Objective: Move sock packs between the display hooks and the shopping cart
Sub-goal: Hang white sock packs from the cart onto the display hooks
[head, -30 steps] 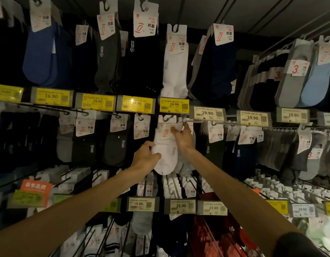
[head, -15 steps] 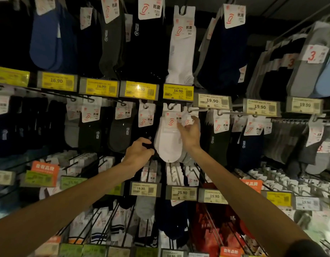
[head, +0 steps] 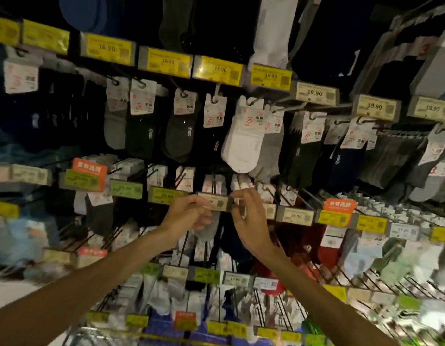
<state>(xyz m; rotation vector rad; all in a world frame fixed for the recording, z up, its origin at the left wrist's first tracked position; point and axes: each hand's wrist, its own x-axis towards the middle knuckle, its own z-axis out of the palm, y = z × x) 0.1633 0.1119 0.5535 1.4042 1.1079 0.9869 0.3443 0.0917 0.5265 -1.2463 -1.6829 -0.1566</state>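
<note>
My left hand (head: 189, 217), right hand (head: 248, 223) curled at grey rectangular price label (head: 217, 204); couldn't tell if gripping anything, blurred. White ankle-sock pack (head: 241, 143) hung above.

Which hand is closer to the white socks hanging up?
Right. The right hand is below the white sock pack, nearly straight under it. The left hand is below too, but off to the left, farther away.

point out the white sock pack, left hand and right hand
white sock pack (head: 242, 146): head view, on the white sock body.
left hand (head: 185, 217): head view, on the middle of the hand.
right hand (head: 250, 221): head view, on the middle of the hand.
</note>
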